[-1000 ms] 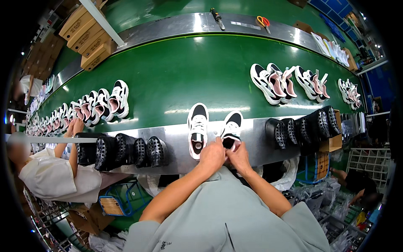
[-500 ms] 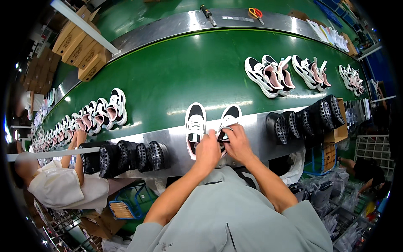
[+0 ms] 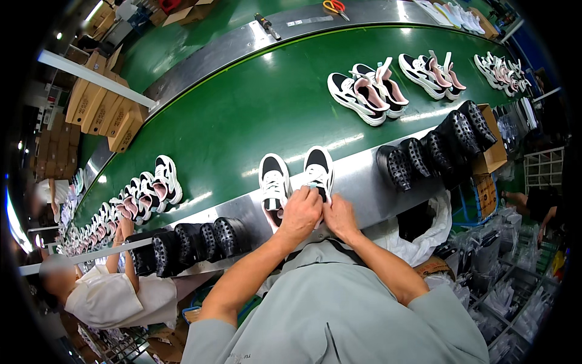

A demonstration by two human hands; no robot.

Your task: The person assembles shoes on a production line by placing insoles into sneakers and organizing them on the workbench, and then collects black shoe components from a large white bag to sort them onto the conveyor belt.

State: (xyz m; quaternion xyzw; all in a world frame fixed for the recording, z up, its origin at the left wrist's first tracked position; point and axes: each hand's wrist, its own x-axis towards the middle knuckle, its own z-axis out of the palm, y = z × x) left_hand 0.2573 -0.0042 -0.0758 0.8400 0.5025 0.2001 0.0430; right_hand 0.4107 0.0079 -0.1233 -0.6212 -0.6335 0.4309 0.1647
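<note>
Two black-and-white sneakers with pale pink lining stand side by side in front of me, toes pointing away. On the right sneaker [image 3: 318, 165], my left hand [image 3: 303, 211] is closed over the tongue and lower laces, with its fingertips bunched together. My right hand [image 3: 341, 217] grips the same shoe's right side near the heel, fingers curled. The two hands hide most of its opening and heel. Just left of my left hand rests the left sneaker [image 3: 274, 182], laced, its opening partly visible; neither hand holds it.
Black studded shoe forms [image 3: 193, 242] line the metal edge at left, and more forms [image 3: 418, 161] at right. Sneaker pairs [image 3: 367, 100] stand on the green belt [image 3: 242, 109]. A co-worker [image 3: 115, 297] works at left. Scissors [image 3: 335, 7] and a screwdriver-like tool [image 3: 267, 26] lie beyond.
My view has turned slightly. My left hand has shifted up over the right sneaker's tongue, while my right hand has dropped from its opening to the side near the heel.
</note>
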